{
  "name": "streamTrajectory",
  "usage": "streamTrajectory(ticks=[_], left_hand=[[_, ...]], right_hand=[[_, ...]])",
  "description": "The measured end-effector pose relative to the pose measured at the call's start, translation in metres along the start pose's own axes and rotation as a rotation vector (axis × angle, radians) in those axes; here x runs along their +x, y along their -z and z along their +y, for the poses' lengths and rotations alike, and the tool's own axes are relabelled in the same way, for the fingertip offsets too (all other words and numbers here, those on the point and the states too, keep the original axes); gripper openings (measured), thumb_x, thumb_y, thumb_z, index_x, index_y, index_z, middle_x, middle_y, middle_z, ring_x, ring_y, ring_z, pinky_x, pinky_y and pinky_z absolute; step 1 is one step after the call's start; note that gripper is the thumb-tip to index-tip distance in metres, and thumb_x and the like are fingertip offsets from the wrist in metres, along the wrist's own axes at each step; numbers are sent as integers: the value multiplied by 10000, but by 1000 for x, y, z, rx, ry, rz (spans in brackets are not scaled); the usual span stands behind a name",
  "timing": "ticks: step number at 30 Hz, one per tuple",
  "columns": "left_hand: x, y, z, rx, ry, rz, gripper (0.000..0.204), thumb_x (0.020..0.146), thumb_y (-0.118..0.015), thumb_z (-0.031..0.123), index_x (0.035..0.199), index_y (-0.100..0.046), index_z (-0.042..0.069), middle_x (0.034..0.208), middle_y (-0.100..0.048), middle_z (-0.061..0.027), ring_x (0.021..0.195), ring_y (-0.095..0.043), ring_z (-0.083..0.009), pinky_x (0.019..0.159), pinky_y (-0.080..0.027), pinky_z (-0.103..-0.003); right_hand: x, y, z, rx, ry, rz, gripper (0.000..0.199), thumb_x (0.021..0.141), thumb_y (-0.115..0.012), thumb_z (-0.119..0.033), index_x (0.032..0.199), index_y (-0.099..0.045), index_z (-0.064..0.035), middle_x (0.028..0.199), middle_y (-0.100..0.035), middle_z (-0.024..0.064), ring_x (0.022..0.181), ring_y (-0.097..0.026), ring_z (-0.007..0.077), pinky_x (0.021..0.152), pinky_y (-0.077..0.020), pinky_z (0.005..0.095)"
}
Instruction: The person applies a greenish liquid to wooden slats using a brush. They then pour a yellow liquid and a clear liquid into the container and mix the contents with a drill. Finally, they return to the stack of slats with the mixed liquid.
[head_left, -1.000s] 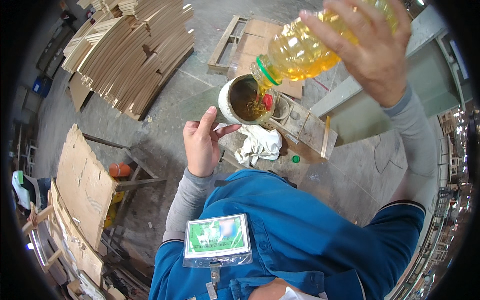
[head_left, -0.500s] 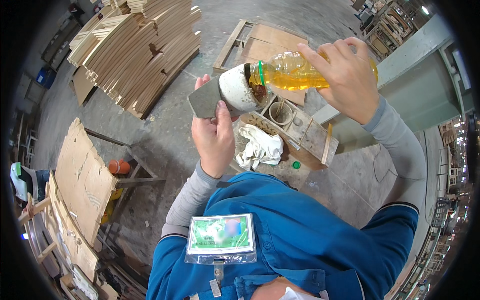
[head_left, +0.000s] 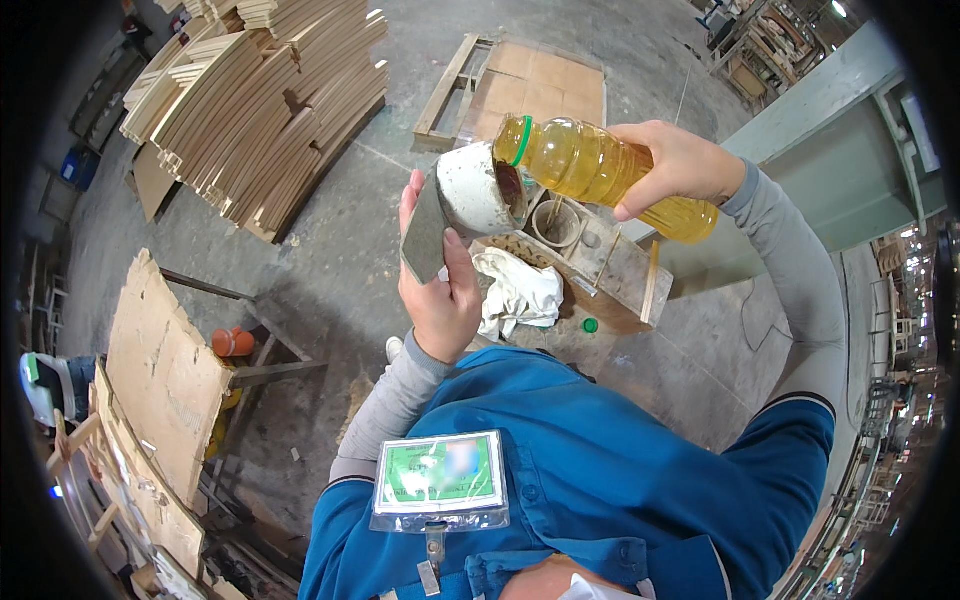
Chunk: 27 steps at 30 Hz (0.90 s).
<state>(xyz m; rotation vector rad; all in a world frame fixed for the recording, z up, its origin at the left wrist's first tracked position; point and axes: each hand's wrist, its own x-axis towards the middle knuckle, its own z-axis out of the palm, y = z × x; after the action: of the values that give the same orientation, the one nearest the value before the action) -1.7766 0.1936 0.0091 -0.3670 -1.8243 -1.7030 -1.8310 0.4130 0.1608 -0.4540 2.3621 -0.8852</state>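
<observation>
My left hand (head_left: 443,305) grips a flat grey plate (head_left: 425,236) with a worn white cup (head_left: 468,188) standing out from it; its thumb presses on the plate. Dark reddish-brown stuff shows inside the cup's mouth. My right hand (head_left: 690,165) is wrapped round a clear plastic bottle (head_left: 575,160) of yellow liquid. The bottle is uncapped, with a green ring at its neck, and its mouth is right by the cup's rim. Whether liquid is flowing cannot be made out.
Below my hands, a wooden box (head_left: 625,270) bears a round pot (head_left: 556,223) and sticks. A white cloth (head_left: 522,290) and a green cap (head_left: 590,325) lie near it. Curved wooden parts (head_left: 265,120) are stacked far left, a pallet (head_left: 440,108) ahead, a board-topped stand (head_left: 165,370) left.
The bottle has swung so its base drops toward me and its mouth sits higher in view. My right hand has turned with it. The plate and cup have tilted in my left hand.
</observation>
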Motion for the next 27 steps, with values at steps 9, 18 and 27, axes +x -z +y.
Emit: streamTrajectory(ticks=[9,18,27], left_hand=[[15,22,-19,-451,428,9,461,867,-400,61,1288,-237,-37,1302,-338,-169,999,-536,-259,636,-565,-343],[2,104,-38,-334,667,130,484,854,-447,86,1286,-253,-12,1284,-372,-150,975,-547,-232,605,-557,-322],[-4,148,-32,-200,676,338,328,842,-499,112,1156,-468,23,997,-589,-93,812,-598,-187,607,-523,-335]], right_hand=[[24,-8,55,603,208,186,616,636,-724,-149,1174,-454,-21,1000,-576,67,885,-538,131,806,-420,263],[168,-114,229,697,167,844,624,579,-776,-144,1094,-446,-24,1022,-583,82,924,-560,177,823,-435,306],[228,-177,246,399,-115,1065,528,584,-724,-107,1008,-418,-34,941,-573,168,895,-559,328,788,-445,377]])
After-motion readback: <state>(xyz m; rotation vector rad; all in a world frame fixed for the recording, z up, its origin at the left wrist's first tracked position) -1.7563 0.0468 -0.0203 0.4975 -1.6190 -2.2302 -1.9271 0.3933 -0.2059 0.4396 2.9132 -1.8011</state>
